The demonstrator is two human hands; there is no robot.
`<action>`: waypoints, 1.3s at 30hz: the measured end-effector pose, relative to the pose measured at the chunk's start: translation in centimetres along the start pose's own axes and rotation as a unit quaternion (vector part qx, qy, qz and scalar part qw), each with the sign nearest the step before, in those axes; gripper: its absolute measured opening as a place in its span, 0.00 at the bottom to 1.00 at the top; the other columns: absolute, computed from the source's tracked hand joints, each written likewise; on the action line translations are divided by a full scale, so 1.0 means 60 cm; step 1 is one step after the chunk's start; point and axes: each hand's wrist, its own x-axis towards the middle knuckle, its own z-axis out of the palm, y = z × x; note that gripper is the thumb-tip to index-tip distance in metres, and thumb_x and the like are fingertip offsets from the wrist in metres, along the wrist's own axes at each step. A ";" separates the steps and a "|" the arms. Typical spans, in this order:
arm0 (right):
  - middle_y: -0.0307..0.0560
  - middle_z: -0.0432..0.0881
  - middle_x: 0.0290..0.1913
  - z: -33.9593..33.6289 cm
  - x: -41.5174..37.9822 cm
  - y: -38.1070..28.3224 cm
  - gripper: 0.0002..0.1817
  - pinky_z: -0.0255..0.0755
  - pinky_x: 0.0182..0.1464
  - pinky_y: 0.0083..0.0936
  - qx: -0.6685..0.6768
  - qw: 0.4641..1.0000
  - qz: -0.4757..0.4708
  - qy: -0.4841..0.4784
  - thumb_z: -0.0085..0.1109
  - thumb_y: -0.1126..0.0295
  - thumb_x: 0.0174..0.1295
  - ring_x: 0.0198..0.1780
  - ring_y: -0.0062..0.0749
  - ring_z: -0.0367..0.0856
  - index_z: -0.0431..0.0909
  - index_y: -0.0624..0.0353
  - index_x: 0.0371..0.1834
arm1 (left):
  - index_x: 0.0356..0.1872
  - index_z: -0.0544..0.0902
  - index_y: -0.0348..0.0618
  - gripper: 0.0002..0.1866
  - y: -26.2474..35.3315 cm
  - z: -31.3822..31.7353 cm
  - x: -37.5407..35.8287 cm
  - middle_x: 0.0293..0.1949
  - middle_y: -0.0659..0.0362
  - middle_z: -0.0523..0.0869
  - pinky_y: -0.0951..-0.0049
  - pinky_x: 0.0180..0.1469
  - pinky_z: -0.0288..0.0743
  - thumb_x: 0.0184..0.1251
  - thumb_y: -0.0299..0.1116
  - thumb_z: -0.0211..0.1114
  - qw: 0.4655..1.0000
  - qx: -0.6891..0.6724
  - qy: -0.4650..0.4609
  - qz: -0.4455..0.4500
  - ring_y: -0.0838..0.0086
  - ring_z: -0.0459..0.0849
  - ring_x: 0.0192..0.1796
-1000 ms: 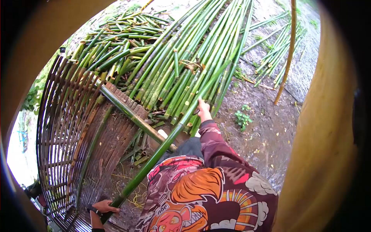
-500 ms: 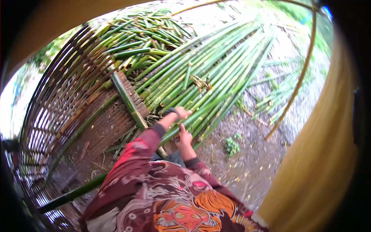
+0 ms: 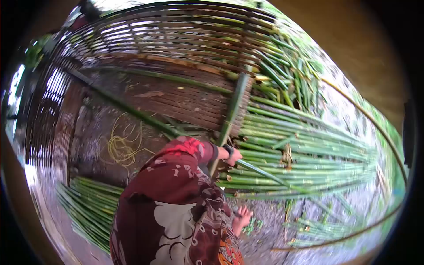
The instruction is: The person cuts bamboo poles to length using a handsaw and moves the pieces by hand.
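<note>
A long green bamboo pole [image 3: 137, 110] runs on a slant from upper left, passes behind my sleeve and comes out again at the lower right. My left hand [image 3: 233, 156], with a dark band on its wrist, is closed around it beside a bamboo crossbar [image 3: 233, 108]. Below, my right hand [image 3: 244, 216] is off the pole, over the muddy ground, with its fingers spread and nothing in them. Just to the right of my left hand lies a row of long green bamboo poles [image 3: 309, 152].
A slatted bamboo wall [image 3: 176, 28] curves around the far side. Short cut bamboo pieces [image 3: 304, 73] are piled at upper right. Yellow cord [image 3: 121, 150] lies coiled on the floor. Thin green strips [image 3: 90, 207] lie at lower left, and a thin curved pole [image 3: 375, 123] stands at right.
My view has turned left, bringing the cord and the strips into sight. My right hand, earlier at the pole near my left hand, is now apart from it and open.
</note>
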 end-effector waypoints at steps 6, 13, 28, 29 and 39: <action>0.56 0.69 0.57 -0.047 0.019 -0.094 0.21 0.81 0.63 0.49 -0.214 0.964 -0.048 0.148 0.50 0.57 0.82 0.61 0.49 0.79 0.65 0.69 0.55 | 0.58 0.82 0.55 0.25 -0.266 -0.055 -0.234 0.50 0.53 0.91 0.47 0.51 0.83 0.58 0.43 0.71 0.968 0.062 0.072 -0.232 0.53 0.91 0.53; 0.54 0.70 0.56 0.033 0.052 -0.120 0.23 0.82 0.59 0.51 -0.185 0.978 -0.015 0.093 0.53 0.55 0.81 0.58 0.50 0.82 0.64 0.68 0.58 | 0.54 0.83 0.60 0.20 -0.469 0.003 -0.355 0.42 0.59 0.90 0.47 0.48 0.81 0.58 0.37 0.71 0.952 0.073 0.154 -0.252 0.55 0.88 0.51; 0.49 0.83 0.49 0.199 -0.059 -0.034 0.28 0.82 0.58 0.36 -0.368 0.928 -0.051 0.027 0.60 0.45 0.75 0.51 0.37 0.84 0.70 0.62 0.58 | 0.84 0.40 0.32 0.62 -0.601 -0.031 -0.394 0.85 0.39 0.38 0.44 0.83 0.50 0.65 0.56 0.72 0.335 -0.507 0.548 -0.576 0.44 0.44 0.85; 0.48 0.83 0.47 0.193 -0.068 -0.021 0.29 0.82 0.57 0.35 -0.392 0.918 -0.049 0.032 0.60 0.44 0.75 0.51 0.36 0.84 0.70 0.63 0.56 | 0.84 0.40 0.33 0.62 -0.632 0.013 -0.342 0.84 0.38 0.41 0.48 0.84 0.50 0.63 0.48 0.75 0.297 -0.487 0.587 -0.574 0.44 0.45 0.85; 0.54 0.84 0.54 0.033 0.002 -0.058 0.30 0.84 0.52 0.32 -0.524 0.848 -0.023 0.076 0.55 0.46 0.78 0.48 0.44 0.85 0.71 0.65 0.63 | 0.85 0.34 0.40 0.63 -0.657 0.080 -0.299 0.86 0.44 0.43 0.63 0.86 0.48 0.57 0.25 0.74 0.190 -0.524 0.609 -0.564 0.55 0.47 0.86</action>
